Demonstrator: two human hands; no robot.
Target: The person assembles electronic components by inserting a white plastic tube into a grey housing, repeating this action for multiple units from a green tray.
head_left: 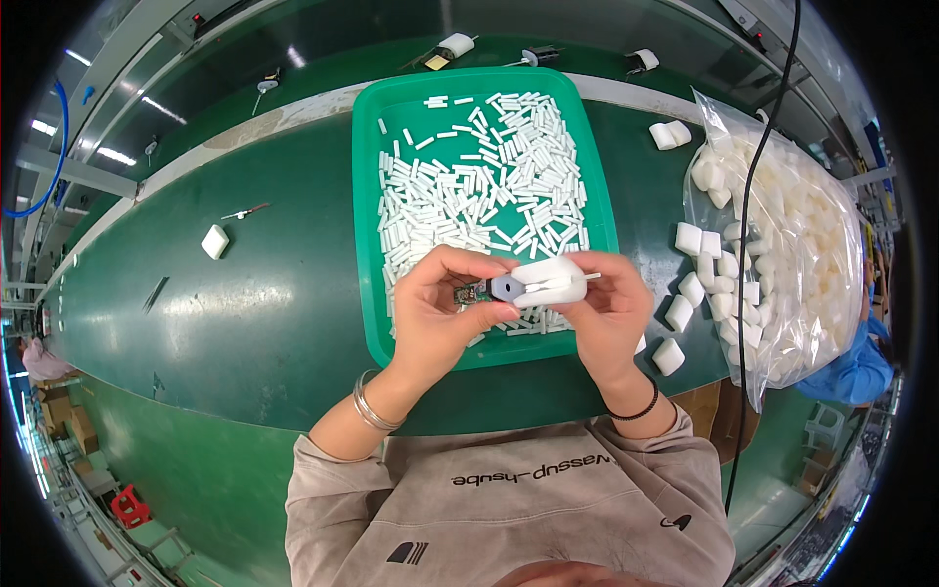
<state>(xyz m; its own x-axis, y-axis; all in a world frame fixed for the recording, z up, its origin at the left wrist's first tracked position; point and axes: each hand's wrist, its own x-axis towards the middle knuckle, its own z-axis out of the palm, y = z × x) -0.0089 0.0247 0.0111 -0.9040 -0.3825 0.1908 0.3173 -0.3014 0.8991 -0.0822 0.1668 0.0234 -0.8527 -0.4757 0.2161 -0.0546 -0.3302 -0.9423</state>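
Above the near part of a green tray [368, 235], both hands meet at one small assembly. My left hand [440, 303] pinches its end with a small circuit board [471, 293] and a grey plastic cap [506, 288] between thumb and fingers. My right hand [611, 308] has its fingers closed on a soft white cotton-like piece [550, 270], which is parted along its length. Inside the split lie white strands or a thin core, and a thin white stick [593, 276] pokes out at the right end. Short white sticks [538, 137] are scattered and heaped in the tray.
To the right, a clear plastic bag [812, 264] spills soft white pieces [679, 313] onto the green table [284, 333]. A black cable [748, 215] hangs before the bag. Several small assemblies [455, 45] lie along the far strip. One white piece [215, 242] rests at left.
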